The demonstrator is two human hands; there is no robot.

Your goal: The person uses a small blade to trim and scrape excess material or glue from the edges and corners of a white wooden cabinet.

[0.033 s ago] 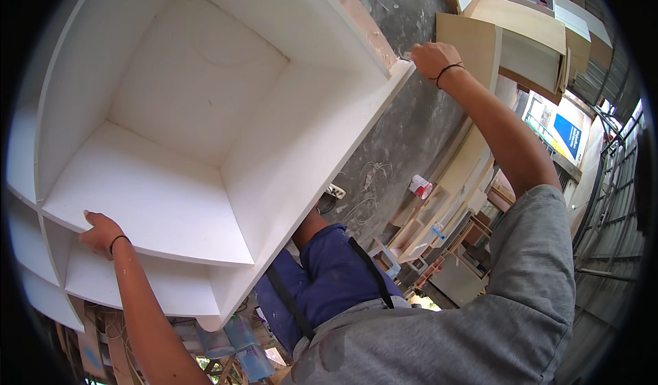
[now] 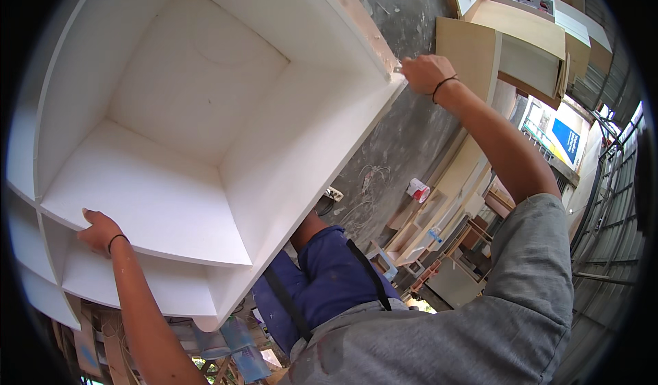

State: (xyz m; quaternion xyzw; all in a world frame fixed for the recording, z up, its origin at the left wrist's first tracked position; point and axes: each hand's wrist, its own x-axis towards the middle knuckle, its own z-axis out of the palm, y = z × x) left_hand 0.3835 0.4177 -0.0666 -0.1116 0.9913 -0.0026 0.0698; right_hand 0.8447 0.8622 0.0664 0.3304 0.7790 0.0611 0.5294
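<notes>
A large white shelf cabinet (image 2: 301, 138) with open compartments fills the left side of the view. My left hand (image 2: 103, 234) grips the curved front edge of one of its shelves (image 2: 151, 200), thumb on the upper face and fingers underneath. Out at the cabinet's far right corner, my right hand (image 2: 426, 74) is closed round a small flat scraper-like tool (image 2: 398, 70). Most of that tool is hidden in my fist, and its tip meets the corner. A bare brownish edge strip (image 2: 363, 21) with pale smears runs up from there.
Grey concrete floor (image 2: 384, 152) lies beyond the cabinet, with a pale cord (image 2: 370, 179) and a red-and-white tin (image 2: 417, 190) on it. Unfinished wooden cabinets (image 2: 466, 49) stand at upper right. Wood scraps (image 2: 116, 344) and a bluish clear container (image 2: 250, 361) are at lower left.
My right hand has shifted a little left and down, bringing the tool in over the cabinet's corner. My left hand keeps its grip on the shelf.
</notes>
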